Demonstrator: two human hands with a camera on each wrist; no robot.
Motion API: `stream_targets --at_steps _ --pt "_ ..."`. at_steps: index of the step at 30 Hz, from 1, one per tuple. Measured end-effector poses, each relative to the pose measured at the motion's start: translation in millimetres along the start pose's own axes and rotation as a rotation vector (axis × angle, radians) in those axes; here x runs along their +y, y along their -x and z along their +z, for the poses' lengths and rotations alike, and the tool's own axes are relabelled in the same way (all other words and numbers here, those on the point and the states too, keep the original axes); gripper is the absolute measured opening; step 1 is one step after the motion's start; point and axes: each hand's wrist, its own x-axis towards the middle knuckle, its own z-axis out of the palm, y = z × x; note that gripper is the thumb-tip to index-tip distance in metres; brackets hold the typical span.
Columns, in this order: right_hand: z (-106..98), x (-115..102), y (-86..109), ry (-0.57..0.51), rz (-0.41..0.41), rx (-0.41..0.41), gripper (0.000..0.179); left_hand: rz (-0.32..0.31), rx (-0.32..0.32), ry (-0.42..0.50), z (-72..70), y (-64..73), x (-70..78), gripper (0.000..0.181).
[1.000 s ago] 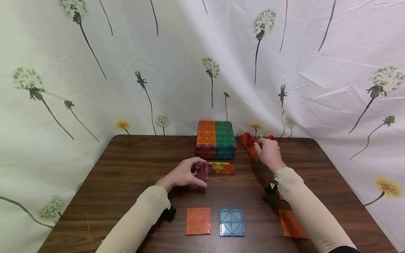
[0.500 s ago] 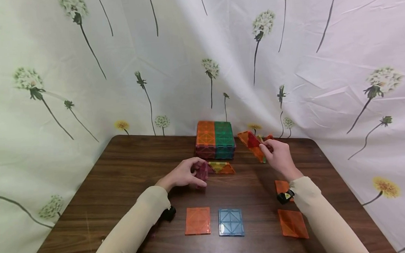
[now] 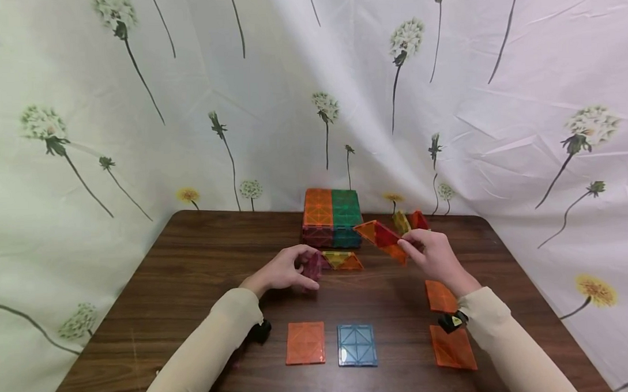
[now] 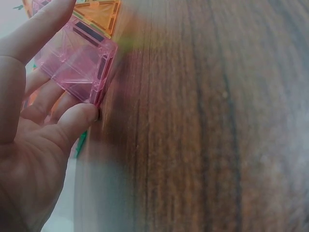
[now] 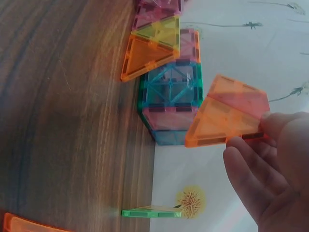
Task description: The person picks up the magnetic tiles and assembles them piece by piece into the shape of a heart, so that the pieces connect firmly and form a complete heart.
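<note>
My left hand [image 3: 282, 269] grips an upright pink magnetic tile [image 4: 79, 58], fingers behind it and a digit at its lower corner. That tile stands at the end of a low row with a yellow triangle tile [image 3: 339, 257] and an orange triangle tile [image 3: 351, 263]. My right hand [image 3: 432, 252] pinches one end of a strip of joined orange and red triangle tiles [image 5: 227, 118], raised above the table and tilted. Just behind the row is a box of magnetic tiles [image 3: 332, 218], orange and green on top.
Near the front lie an orange square tile [image 3: 305, 343] and a blue square tile [image 3: 357, 345]. Two more orange tiles [image 3: 453, 347] lie at the right, by the right forearm. A yellow-green tile [image 3: 400, 223] and a red tile [image 3: 419, 220] stand at the back right.
My right hand has lifted the orange and red strip from the back right and brought it nearer the row, uncovering the tiles behind. The left hand stays in place.
</note>
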Motion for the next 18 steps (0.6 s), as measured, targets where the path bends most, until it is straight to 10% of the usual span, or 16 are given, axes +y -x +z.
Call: stream_targets --at_steps 18 --pt "35.1 -11.0 12.9 -0.191 -0.180 -0.345 0.004 0.019 0.008 -0.025 -0.8 -0.1 -1.9 0.075"
